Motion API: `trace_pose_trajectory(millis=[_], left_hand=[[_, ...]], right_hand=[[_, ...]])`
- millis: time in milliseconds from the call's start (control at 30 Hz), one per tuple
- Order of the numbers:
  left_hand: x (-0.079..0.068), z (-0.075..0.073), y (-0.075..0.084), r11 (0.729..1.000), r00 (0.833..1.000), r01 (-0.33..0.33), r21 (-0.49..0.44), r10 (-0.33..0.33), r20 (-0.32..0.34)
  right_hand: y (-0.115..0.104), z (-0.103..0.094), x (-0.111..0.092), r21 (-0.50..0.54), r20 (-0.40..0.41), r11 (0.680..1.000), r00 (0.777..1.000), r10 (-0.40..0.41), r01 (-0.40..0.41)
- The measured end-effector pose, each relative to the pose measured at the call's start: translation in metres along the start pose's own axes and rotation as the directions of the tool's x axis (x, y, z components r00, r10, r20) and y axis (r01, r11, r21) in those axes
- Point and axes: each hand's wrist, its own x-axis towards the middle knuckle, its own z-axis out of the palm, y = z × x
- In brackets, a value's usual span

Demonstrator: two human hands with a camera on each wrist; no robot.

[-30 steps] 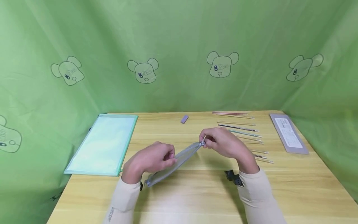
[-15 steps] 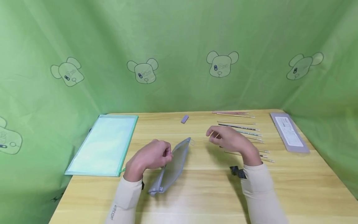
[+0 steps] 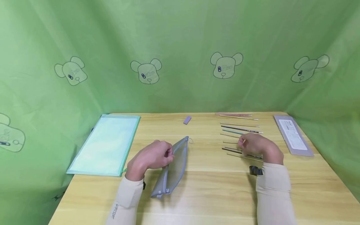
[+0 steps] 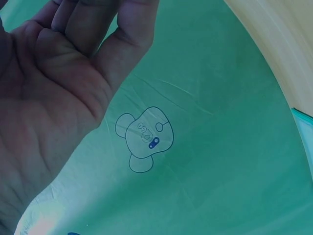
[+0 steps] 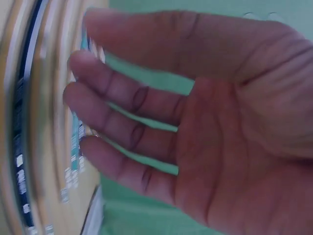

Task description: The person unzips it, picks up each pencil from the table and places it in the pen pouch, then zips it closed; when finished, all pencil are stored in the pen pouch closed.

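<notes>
My left hand (image 3: 152,156) pinches the upper edge of a grey zipper pouch (image 3: 179,164) at the table's middle. The pouch tilts upward and its mouth gapes, a small ring (image 3: 190,141) hanging at its far end. In the left wrist view my palm and curled fingers (image 4: 137,24) show, but the pouch is out of that frame. My right hand (image 3: 254,144) hovers low over a row of pencils, covering parts of several. The right wrist view has its fingers (image 5: 102,120) loosely extended, nothing between them, tips close over a dark patterned pencil (image 5: 19,132) and plain wooden ones.
A mint-edged document bag (image 3: 104,145) lies at the left. A small purple eraser (image 3: 187,120) sits toward the back. Far right is a flat lilac case with a white label (image 3: 293,134). Green curtain (image 3: 180,87) encloses the wooden table (image 3: 208,200).
My right hand let go of the pouch's far end and moved right to the pencils. The pouch has swung more upright and its mouth has spread, still held by my left hand.
</notes>
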Motion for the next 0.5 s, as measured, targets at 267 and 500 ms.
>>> trace_pose_trajectory(millis=[267, 500], left_hand=[[-0.001, 0.000, 0.000, 1.000, 1.000, 0.011, -0.005, -0.011, 0.009], [-0.001, -0.001, 0.000, 1.000, 1.000, 0.015, -0.007, -0.015, 0.012]], right_hand=[[0.017, 0.009, 0.005, -0.018, 0.039, 0.991, 0.990, 0.134, -0.133], [0.017, 0.015, 0.012, -0.110, 0.002, 0.978, 0.983, 0.181, -0.180]])
